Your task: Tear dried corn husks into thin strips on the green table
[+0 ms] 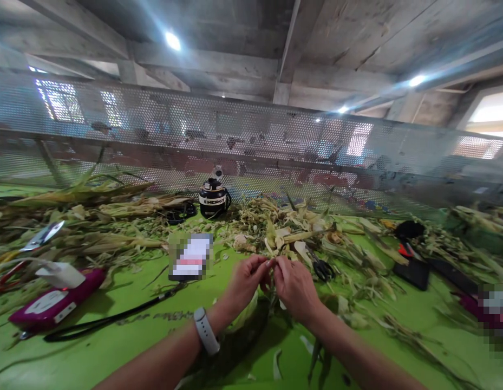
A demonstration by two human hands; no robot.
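Both hands meet in the middle of the head view, above the green table (162,346). My left hand (248,279), with a pale watch band (206,331) at the wrist, is closed in a pinch. Fingertips touching it, my right hand (295,288) is closed too. Whatever lies between the fingers is too small to make out. Pale green husk leaf (248,313) shows just below the left hand. Behind the hands spreads a heap of dry corn husks and plant scraps (275,230). Black-handled scissors (323,269) lie just beyond my right hand.
A phone (192,257) with a strap (113,320) lies left of the hands. Further left are a purple power bank (58,303), a white adapter (61,274) and an orange-handled cutting tool (44,235). A black "ENERGY" container (213,197) stands before the perforated screen (251,146).
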